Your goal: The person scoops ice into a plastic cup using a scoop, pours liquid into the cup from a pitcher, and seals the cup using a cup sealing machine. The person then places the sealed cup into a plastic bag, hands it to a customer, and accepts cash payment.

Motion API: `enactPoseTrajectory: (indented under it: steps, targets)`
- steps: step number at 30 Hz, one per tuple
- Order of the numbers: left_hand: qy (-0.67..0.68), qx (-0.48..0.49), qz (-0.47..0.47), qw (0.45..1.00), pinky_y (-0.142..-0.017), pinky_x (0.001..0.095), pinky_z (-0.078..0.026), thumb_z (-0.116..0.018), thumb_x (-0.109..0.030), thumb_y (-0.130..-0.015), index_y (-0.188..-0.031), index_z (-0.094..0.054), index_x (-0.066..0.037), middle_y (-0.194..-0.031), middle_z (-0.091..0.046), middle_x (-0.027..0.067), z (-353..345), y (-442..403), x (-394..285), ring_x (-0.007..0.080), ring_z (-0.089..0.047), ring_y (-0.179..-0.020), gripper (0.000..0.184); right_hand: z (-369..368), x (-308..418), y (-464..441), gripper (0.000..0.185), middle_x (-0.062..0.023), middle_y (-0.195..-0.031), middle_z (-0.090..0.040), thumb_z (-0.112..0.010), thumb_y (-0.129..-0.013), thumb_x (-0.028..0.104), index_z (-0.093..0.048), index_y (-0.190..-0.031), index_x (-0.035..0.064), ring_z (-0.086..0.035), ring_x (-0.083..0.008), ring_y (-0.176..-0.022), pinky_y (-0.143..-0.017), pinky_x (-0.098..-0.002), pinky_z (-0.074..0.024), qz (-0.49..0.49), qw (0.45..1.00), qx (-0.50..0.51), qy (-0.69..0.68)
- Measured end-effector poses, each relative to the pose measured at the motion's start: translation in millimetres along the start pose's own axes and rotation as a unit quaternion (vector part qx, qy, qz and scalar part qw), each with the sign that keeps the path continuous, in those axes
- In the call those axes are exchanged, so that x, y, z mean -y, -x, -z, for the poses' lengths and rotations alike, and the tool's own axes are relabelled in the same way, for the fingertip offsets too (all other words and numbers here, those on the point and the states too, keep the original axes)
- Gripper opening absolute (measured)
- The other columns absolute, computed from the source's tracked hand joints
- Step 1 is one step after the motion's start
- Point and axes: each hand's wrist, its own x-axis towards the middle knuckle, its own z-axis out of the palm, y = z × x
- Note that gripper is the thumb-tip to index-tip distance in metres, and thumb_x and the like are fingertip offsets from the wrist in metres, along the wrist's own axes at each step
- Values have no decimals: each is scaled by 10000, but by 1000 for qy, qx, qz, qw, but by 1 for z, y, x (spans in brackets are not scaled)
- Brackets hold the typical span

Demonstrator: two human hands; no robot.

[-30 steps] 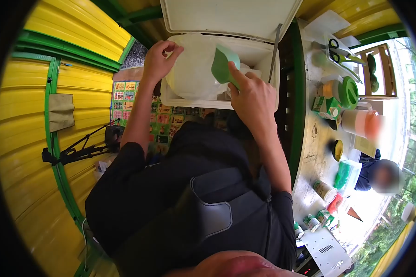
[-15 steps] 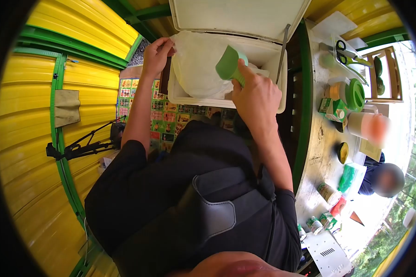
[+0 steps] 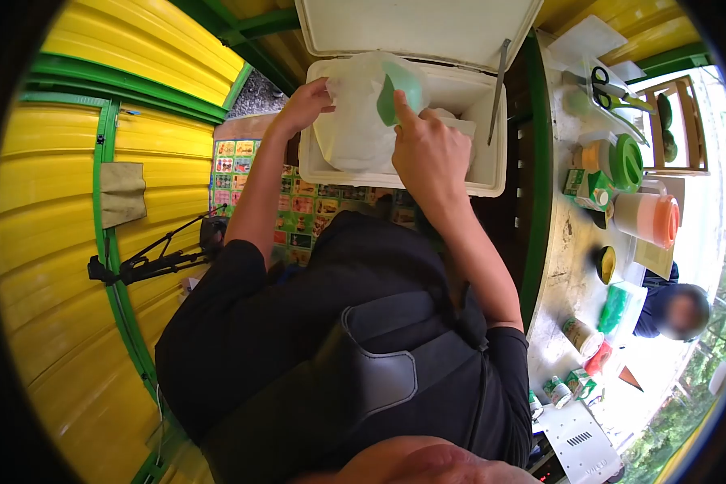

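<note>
Your right hand [image 3: 433,153] is gripping the green scoop [image 3: 388,101], index finger extending along it. You are holding the scoop at the right side of the bag [image 3: 348,129]; cannot tell whether its tip is inside. Your left hand [image 3: 310,105] is pinching the bag's left edge, fingers curling. The bag is sitting in the white box [image 3: 486,187], filling its left part; the lid [image 3: 419,32] is standing open. On your right, scissors [image 3: 602,89] and a jug [image 3: 645,216] are resting on the worktop [image 3: 558,262].
</note>
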Motion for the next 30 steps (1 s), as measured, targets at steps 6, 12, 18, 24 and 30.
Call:
enactPoseTrajectory:
  steps: [6,12,18,24,30]
  targets:
    - [44,-14,-3,999,-1021,384,-531,-569,-118,-986,-1363,-612,-25,-1304,-672,75,1,16,-9,200,-641,-1179,391,21,-13,2,479,-96,-782,-667,-785,-824,194,-716,-1297,224,-666,-314,-664,-601,-437,-512,49,993,27,-104]
    - [104,-3,16,994,-1006,400,-540,-584,-182,-1002,-1338,-630,-29,-1300,-681,83,9,13,-2,208,-668,-1147,373,6,7,5,455,-111,-796,-672,-724,-845,157,-708,-1298,198,-663,-330,-642,-590,-446,-517,56,997,17,-50]
    - [142,34,21,989,-917,330,-574,-582,-188,-1010,-1313,-639,-11,-1196,-724,74,38,26,-17,184,-707,-1038,356,22,14,13,437,-122,-820,-683,-696,-846,138,-711,-1283,163,-672,-336,-649,-600,-452,-523,116,988,67,-74]
    - [-18,-36,-129,991,-892,277,-540,-647,-131,-979,-1249,-686,-13,-1113,-746,47,57,3,20,102,-684,-989,297,53,4,4,445,-103,-843,-699,-798,-772,156,-756,-1215,167,-679,-316,-712,-645,-438,-512,42,994,76,-59]
    - [-147,-54,8,988,-894,288,-535,-698,-191,-957,-1254,-680,-3,-1123,-740,34,13,18,-28,104,-668,-1001,352,40,-7,-13,455,-82,-801,-682,-794,-782,142,-749,-1232,201,-668,-305,-687,-630,-434,-502,46,998,33,5]
